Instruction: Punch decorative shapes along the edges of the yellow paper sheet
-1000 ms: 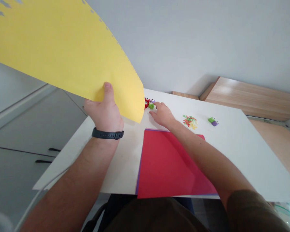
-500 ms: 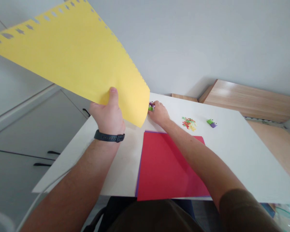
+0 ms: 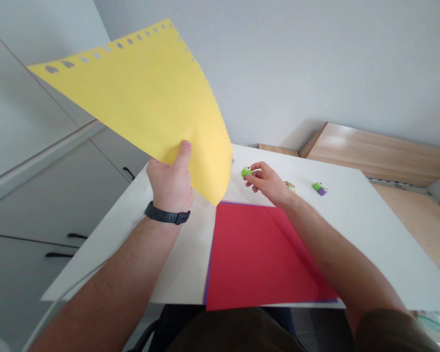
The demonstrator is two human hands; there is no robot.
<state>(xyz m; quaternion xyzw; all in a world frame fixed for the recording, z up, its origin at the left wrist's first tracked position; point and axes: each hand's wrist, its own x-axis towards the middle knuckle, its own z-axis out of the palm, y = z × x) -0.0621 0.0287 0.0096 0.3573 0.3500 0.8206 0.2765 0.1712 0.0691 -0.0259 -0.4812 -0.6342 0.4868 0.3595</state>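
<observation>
My left hand point(image 3: 171, 182) grips the lower edge of a large yellow paper sheet point(image 3: 143, 98) and holds it up above the table's left side. Small shapes are punched out along the sheet's top and right edges. My right hand point(image 3: 266, 182) pinches a small green punch with googly eyes point(image 3: 246, 171) just above the white table point(image 3: 370, 234), right of the sheet. A red paper sheet point(image 3: 256, 254) lies flat in front of me on a purple sheet whose edge point(image 3: 206, 278) shows at its left.
A green and purple punch point(image 3: 319, 187) sits on the table further right. A small pile of coloured paper cut-outs point(image 3: 290, 185) shows just behind my right wrist. A wooden surface point(image 3: 381, 151) adjoins the table at the back right. Grey cabinets point(image 3: 51, 195) stand on the left.
My right hand closed on the green punch by the sheet's corner, lifted it and drew it to the right. The yellow sheet swung more upright and to the right.
</observation>
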